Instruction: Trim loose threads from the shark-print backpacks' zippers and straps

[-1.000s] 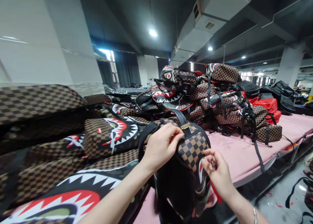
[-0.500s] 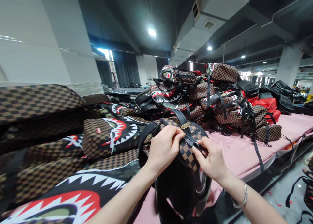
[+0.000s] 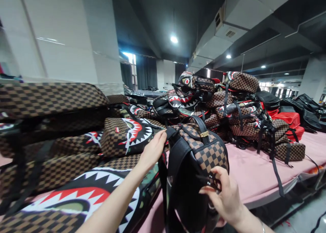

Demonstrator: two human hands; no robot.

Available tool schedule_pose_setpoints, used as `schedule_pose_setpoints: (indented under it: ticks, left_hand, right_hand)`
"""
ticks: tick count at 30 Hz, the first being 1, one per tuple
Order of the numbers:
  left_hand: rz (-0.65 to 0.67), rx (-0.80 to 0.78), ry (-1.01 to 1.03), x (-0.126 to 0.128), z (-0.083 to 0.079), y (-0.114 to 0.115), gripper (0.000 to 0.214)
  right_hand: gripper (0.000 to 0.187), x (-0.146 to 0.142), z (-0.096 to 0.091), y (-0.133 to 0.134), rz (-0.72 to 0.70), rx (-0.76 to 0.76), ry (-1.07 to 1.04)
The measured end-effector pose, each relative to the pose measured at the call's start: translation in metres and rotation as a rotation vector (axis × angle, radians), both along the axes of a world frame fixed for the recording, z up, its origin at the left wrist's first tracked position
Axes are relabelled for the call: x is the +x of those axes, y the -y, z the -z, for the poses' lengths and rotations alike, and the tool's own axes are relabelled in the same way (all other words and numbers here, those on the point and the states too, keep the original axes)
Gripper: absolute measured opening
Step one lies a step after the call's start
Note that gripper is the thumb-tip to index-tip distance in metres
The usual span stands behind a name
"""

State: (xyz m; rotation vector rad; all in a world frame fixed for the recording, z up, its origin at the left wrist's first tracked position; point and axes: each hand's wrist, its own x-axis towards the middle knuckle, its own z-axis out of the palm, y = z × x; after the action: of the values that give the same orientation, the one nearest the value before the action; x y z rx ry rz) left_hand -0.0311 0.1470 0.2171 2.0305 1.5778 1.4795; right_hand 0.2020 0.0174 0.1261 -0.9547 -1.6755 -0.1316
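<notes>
A brown-and-black checkered backpack [image 3: 212,155] stands upright in front of me, its black back panel and shoulder straps toward me. A carry handle with a small gold plate arches over its top. My left hand [image 3: 154,148] is at its upper left edge, fingers together against the black shoulder strap [image 3: 179,158]; the fingertips are partly hidden. Low on the right side, my right hand [image 3: 226,195] pinches a small dark piece with shiny metal bits, which looks like the zipper pulls [image 3: 211,180]. A bracelet circles my right wrist.
Shark-mouth checkered backpacks [image 3: 127,134] lie stacked close on the left. Behind stands a tall pile of similar bags [image 3: 239,114], with red bags [image 3: 287,121] farther right. The pink-covered table [image 3: 254,172] runs to the right, straps hanging over its edge. A white pillar [image 3: 66,39] rises at left.
My left hand has left the top zipper area for the upper left edge and strap. The right hand has moved down the right side with the dark metal-tipped piece. The view has turned left.
</notes>
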Motion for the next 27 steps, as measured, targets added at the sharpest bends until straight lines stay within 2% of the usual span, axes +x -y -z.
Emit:
schedule_pose_setpoints:
  ticks: [2,4,6,7,9,12,14,16,18,20,24,27]
  left_hand:
    - [-0.045,-0.040,0.046,-0.005,0.014,0.008,0.041]
    - [-0.060,-0.019,0.127,0.000,0.024,0.028,0.038]
    - [0.016,0.046,0.146,0.012,0.029,0.053,0.033]
    - [0.090,0.095,0.091,0.020,0.030,0.065,0.029]
    - [0.203,0.249,-0.074,0.037,0.030,0.084,0.018]
    - [0.292,0.416,-0.243,0.058,0.026,0.095,0.011]
    - [0.309,0.447,-0.258,0.066,0.020,0.093,0.011]
    - [0.271,0.476,-0.209,0.070,0.011,0.084,0.013]
    - [0.209,0.478,-0.150,0.070,-0.003,0.071,0.013]
    - [0.184,0.415,-0.142,0.068,-0.019,0.056,0.018]
    - [0.293,0.245,-0.297,0.061,-0.047,0.035,0.026]
    - [0.320,0.229,-0.413,0.059,-0.058,0.033,0.025]
  right_hand:
    - [0.025,0.013,0.012,-0.019,0.052,-0.034,-0.070]
    - [0.019,0.038,0.015,-0.046,0.164,-0.074,-0.224]
    - [0.024,0.068,0.009,-0.074,0.276,-0.115,-0.391]
    - [0.028,0.081,0.003,-0.086,0.306,-0.128,-0.468]
    - [0.031,0.096,-0.012,-0.100,0.286,-0.118,-0.547]
    - [0.034,0.085,-0.032,-0.098,0.082,-0.146,-0.537]
    - [0.035,0.062,-0.040,-0.091,-0.063,-0.214,-0.481]
    - [0.033,0.039,-0.042,-0.087,-0.128,-0.252,-0.432]
    - [0.028,0.022,-0.040,-0.086,-0.136,-0.272,-0.398]
    - [0.026,0.014,-0.036,-0.087,-0.129,-0.278,-0.392]
    - [0.025,0.006,-0.029,-0.082,-0.110,-0.265,-0.415]
    - [0.026,-0.001,-0.028,-0.073,-0.136,-0.276,-0.407]
